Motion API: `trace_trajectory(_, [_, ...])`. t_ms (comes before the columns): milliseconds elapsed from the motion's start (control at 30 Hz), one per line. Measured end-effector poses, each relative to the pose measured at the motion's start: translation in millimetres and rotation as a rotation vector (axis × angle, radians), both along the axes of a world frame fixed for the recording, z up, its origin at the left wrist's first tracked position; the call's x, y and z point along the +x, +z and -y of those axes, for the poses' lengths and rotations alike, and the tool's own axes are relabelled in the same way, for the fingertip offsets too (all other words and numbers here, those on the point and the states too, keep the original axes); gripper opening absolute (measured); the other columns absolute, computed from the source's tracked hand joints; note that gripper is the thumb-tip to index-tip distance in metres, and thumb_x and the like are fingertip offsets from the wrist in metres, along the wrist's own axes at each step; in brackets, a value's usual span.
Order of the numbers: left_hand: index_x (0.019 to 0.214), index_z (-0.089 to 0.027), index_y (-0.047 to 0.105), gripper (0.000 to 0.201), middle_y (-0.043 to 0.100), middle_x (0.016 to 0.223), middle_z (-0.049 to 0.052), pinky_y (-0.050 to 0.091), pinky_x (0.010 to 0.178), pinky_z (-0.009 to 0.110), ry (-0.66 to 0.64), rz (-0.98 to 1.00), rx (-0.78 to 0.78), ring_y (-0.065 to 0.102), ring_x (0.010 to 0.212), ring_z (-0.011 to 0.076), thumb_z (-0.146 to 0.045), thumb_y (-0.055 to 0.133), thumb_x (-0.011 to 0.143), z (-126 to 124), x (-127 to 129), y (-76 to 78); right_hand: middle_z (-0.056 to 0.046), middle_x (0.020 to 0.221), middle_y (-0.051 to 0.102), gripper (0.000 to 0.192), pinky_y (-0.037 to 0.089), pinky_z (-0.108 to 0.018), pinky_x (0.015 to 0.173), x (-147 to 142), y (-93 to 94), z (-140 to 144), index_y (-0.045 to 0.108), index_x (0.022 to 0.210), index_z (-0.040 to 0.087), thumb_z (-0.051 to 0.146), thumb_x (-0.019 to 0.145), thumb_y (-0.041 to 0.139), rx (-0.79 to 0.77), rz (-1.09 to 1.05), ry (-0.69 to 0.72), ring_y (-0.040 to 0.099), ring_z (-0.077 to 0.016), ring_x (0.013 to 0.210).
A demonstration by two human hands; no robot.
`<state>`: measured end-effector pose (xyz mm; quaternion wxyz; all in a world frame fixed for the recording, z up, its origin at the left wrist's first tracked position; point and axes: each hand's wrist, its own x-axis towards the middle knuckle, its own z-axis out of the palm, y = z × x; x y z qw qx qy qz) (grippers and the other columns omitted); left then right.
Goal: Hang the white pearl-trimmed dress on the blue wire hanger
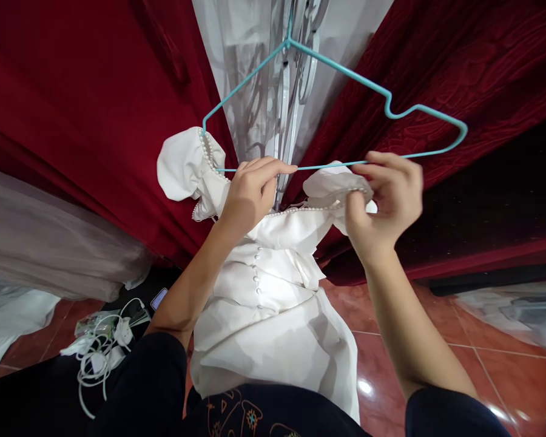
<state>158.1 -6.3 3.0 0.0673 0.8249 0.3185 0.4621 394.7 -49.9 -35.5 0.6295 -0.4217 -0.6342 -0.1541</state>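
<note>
A white dress (pixel 275 340) with puffed sleeves, a pearl-trimmed neckline and a row of small buttons hangs in front of me. Its left sleeve (pixel 179 164) is looped over the left end of a light blue hanger (pixel 341 71). My left hand (pixel 255 191) is closed around the hanger's lower bar near the middle. With thumb and fingers, my right hand (pixel 389 203) pinches the pearl edge of the dress's right sleeve (pixel 330 182), just below the bar. The hanger's right end holds no fabric.
Red curtains (pixel 95 109) hang on both sides, with white metal scrollwork (pixel 282 103) between them. A tangle of white cables (pixel 102 358) and a phone (pixel 159 298) lie at lower left. Pale fabric (pixel 519 315) spreads near the red tiled floor (pixel 382 376).
</note>
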Motion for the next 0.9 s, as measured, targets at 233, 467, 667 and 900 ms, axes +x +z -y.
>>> trace_trajectory(233, [0.104,-0.021,0.079,0.041,0.078,0.098,0.001,0.045,0.090,0.037,0.026,-0.020,-0.072,0.069,0.091,0.0204,0.004,0.047,0.097,5,-7,10.5,0.001,0.092,0.048,0.031,0.036,-0.026,0.065,99,5.6,-44,0.047,0.097,0.023,0.012,0.074,0.064,0.232,-0.254,-0.125,0.049,-0.0090,0.076])
trace_trajectory(467, [0.102,-0.020,0.078,0.039,0.078,0.098,0.002,0.044,0.090,0.037,0.015,-0.042,-0.098,0.068,0.090,0.0211,0.002,0.046,0.098,11,-8,13.9,0.001,0.094,0.047,0.035,0.042,-0.026,0.069,61,89.0,-51,0.044,0.091,0.023,-0.002,0.073,0.061,0.126,-0.186,0.047,0.052,-0.0060,0.076])
trace_trajectory(667, [0.106,-0.021,0.077,0.040,0.079,0.101,0.001,0.045,0.090,0.038,0.057,-0.079,-0.091,0.070,0.094,0.0211,0.001,0.045,0.098,10,-11,13.1,0.003,0.077,0.062,0.036,0.046,-0.025,0.064,8,144.7,-47,0.062,0.083,0.019,-0.012,0.068,0.076,-0.447,-0.332,0.242,0.061,-0.0073,0.067])
trace_trajectory(900, [0.107,-0.023,0.076,0.041,0.079,0.104,0.001,0.044,0.092,0.038,0.157,-0.136,-0.054,0.069,0.097,0.0232,0.001,0.045,0.098,12,-8,9.5,-0.004,0.095,0.076,0.025,0.049,-0.026,0.067,13,117.6,-35,0.075,0.096,0.015,0.001,0.076,0.067,-0.138,-0.314,0.173,0.069,-0.0110,0.078])
